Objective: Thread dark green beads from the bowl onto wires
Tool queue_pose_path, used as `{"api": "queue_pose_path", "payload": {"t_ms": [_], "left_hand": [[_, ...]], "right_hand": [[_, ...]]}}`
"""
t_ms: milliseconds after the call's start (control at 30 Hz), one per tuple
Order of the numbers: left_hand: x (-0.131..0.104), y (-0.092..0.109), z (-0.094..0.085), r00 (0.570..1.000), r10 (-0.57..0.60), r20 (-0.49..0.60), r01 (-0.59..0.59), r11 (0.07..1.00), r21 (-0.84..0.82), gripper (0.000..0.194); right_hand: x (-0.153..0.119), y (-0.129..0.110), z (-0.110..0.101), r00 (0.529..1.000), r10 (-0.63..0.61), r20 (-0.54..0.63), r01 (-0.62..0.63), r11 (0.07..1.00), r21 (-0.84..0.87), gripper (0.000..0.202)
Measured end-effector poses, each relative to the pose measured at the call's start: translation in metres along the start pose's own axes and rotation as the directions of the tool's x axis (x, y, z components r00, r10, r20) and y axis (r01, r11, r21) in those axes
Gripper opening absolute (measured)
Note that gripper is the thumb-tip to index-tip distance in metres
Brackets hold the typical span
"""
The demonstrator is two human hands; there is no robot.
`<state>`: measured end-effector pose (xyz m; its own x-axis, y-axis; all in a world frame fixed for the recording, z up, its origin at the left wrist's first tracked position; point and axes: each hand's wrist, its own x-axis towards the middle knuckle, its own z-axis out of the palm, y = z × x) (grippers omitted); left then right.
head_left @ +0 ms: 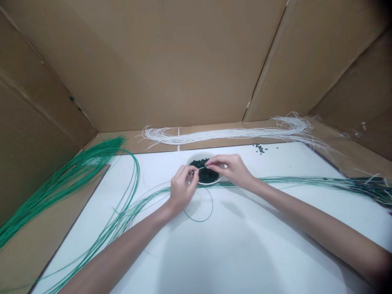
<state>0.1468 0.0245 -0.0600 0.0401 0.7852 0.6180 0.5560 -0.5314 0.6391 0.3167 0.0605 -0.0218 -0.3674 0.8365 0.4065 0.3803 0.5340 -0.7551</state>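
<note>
Both hands meet over a white bowl [211, 182] filled with small dark pieces [209, 175]. My left hand [183, 185] pinches a thin strand [200, 168] at the bowl's left side. The fingertips of my right hand [231, 167] are closed on the strand's other part, above the dark pieces. Whether a small piece sits between those fingertips is too small to tell. A green strand [211, 208] curves in a loop on the white board just below the bowl.
Long green strands [290, 179] run across the white board [214, 253], passing beneath my hands. A thick green bundle [61, 183] lies at the left. White strands [214, 134] stretch along the back, before cardboard walls [171, 61]. Loose dark pieces [260, 149] are scattered at the back right.
</note>
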Motion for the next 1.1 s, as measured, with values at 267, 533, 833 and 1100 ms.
{"api": "queue_pose_path", "payload": {"t_ms": [267, 533, 833, 1100], "left_hand": [[-0.0001, -0.0010, 0.0010, 1.000, -0.018, 0.006, 0.018, 1.000, -0.001, 0.007], [-0.0013, -0.0019, 0.0011, 1.000, -0.020, 0.010, 0.020, 1.000, -0.017, 0.008], [-0.0013, 0.0002, -0.0006, 1.000, 0.024, 0.000, -0.024, 1.000, -0.017, 0.007], [-0.0022, -0.0010, 0.0003, 0.999, 0.044, 0.001, -0.044, 0.999, -0.020, 0.007]], "right_hand": [[-0.0002, 0.0086, -0.0025, 0.979, -0.193, 0.071, 0.203, 0.960, -0.192, 0.014], [0.0008, 0.0027, -0.0029, 0.986, -0.107, 0.127, 0.124, 0.983, -0.133, 0.015], [-0.0002, 0.0075, -0.0003, 0.985, 0.015, 0.172, -0.016, 1.000, 0.006, 0.022], [-0.0022, 0.0042, 0.0012, 0.988, -0.023, 0.155, 0.022, 1.000, 0.014, 0.021]]}}
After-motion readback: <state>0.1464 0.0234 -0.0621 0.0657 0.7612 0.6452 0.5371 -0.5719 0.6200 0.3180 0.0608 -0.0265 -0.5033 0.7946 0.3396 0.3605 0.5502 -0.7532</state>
